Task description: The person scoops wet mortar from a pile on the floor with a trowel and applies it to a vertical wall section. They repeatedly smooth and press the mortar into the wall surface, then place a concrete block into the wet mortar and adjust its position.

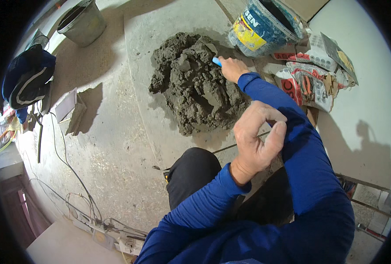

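Note:
My right hand (232,69) is closed round the blue handle (216,61) of a trowel. The trowel's flat blade (211,47) lies against the far right side of a heap of wet grey mortar (184,77), partly smeared with it. Lumps and a smooth hollow mark the heap's surface. In front of my right forearm, nearer to me, my left hand (258,136) is raised with its fingers curled in and the thumb close to the index finger. Nothing shows in it, and pale dust coats its skin.
Beyond my right hand stands a blue bucket (259,28), beside torn printed bags (310,83). A grey bucket (83,24) is at the far left. A dusty block (70,110), a dark blue cap (30,77) and cables (79,176) lie left. A pale board (358,57) borders the right.

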{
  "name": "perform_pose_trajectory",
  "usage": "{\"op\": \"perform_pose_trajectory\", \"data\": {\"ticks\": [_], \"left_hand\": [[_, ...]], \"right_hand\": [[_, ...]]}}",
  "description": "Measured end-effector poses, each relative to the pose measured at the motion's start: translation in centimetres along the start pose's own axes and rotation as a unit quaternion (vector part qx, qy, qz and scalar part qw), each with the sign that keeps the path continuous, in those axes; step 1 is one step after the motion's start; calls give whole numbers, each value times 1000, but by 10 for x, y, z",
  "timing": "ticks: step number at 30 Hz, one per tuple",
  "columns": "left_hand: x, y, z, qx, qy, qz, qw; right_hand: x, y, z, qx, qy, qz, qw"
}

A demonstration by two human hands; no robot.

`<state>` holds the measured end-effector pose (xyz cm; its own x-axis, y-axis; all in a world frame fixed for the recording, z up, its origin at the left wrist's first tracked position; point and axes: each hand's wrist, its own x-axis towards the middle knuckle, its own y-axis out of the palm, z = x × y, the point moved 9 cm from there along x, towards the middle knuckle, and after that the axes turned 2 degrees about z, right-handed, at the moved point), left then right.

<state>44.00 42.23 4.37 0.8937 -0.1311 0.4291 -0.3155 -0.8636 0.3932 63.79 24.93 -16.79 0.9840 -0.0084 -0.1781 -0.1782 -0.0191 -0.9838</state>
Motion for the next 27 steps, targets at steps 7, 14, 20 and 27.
{"op": "perform_pose_trajectory", "data": {"ticks": [7, 14, 20, 27], "left_hand": [[1, 1, 1, -27, -5, -6, 1000], [-7, 12, 13, -23, -6, -11, 1000], [-1, 17, 36, -10, -36, -23, 999], [-1, 29, 41, 20, -49, 22, 998]], "right_hand": [[-44, 72, 1, 490, 137, 127, 852], [-14, 75, 48, 658, 173, 118, 724], [-68, 69, 31, 754, 124, 156, 626], [-146, 44, -29, 439, 105, -140, 882]]}}
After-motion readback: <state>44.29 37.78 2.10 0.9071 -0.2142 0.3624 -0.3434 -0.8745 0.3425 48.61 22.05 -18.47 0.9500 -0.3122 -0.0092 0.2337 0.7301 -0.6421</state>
